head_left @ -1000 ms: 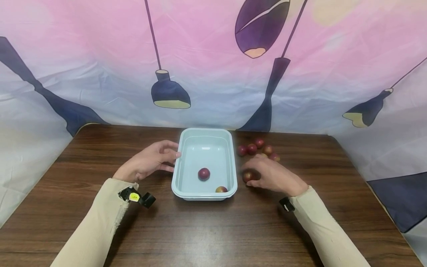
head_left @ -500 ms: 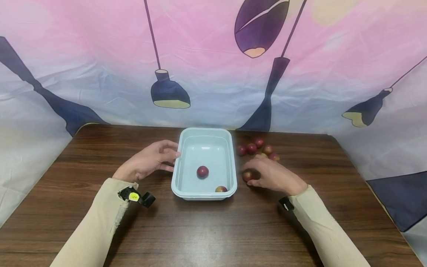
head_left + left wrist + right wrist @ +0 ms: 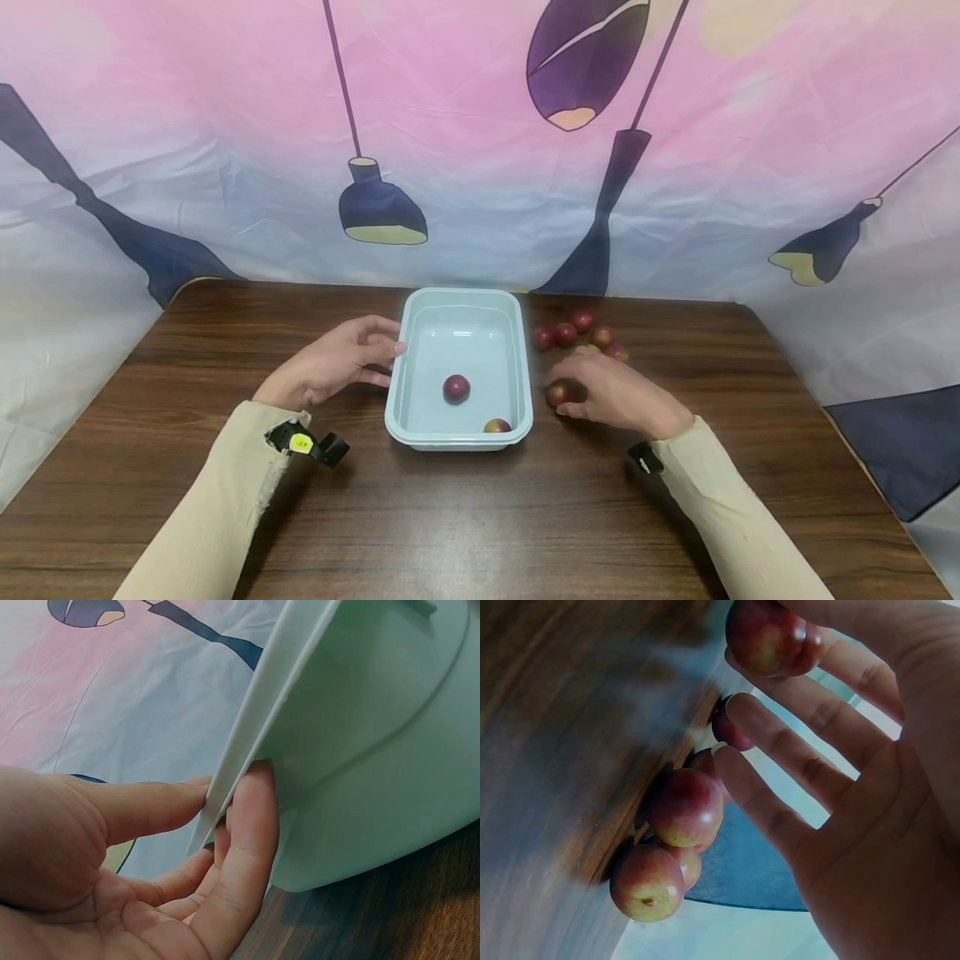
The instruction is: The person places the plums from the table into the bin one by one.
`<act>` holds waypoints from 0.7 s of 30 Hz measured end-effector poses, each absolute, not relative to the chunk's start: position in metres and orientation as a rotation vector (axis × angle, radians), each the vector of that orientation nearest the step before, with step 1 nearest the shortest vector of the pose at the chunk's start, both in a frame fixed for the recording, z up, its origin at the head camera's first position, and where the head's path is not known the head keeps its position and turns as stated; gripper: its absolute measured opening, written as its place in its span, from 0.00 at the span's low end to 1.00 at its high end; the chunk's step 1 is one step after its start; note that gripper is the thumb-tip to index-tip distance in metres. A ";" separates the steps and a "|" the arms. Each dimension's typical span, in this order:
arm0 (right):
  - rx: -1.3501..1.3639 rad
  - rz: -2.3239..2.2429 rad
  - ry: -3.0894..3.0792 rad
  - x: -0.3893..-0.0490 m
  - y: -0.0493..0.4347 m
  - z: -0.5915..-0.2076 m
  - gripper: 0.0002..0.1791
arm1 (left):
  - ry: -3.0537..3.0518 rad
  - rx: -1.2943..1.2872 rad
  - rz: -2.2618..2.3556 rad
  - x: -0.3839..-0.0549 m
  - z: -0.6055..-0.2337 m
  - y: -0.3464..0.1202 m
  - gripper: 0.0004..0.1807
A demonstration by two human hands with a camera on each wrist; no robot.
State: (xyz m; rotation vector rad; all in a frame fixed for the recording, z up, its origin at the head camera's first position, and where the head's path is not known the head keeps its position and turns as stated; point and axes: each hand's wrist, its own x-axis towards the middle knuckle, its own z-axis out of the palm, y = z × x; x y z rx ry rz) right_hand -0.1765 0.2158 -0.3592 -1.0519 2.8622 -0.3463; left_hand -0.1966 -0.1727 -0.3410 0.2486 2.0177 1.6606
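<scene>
I saw that the dark red plum (image 3: 456,388) in the pale blue tray (image 3: 450,438) had shifted over that second, a touch leftward and toward the far end, though the move was almost too small to be sure of.

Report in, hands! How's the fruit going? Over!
Left hand pinching tub rim. Right hand pinching one fruit outside. Two more fruits inside. Nothing seen blocking the way.

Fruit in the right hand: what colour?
The held fruit is mostly dark red with a yellowish patch; right wrist view shows it best.
</scene>
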 end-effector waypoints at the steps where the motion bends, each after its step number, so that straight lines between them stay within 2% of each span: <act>1: -1.052 -0.347 2.863 -0.176 0.216 -0.359 0.15 | 2.019 0.246 1.659 -0.197 -0.341 -0.173 0.31; 21: -1.038 -0.395 2.861 -0.173 0.215 -0.351 0.15 | 2.032 0.247 1.644 -0.197 -0.342 -0.173 0.31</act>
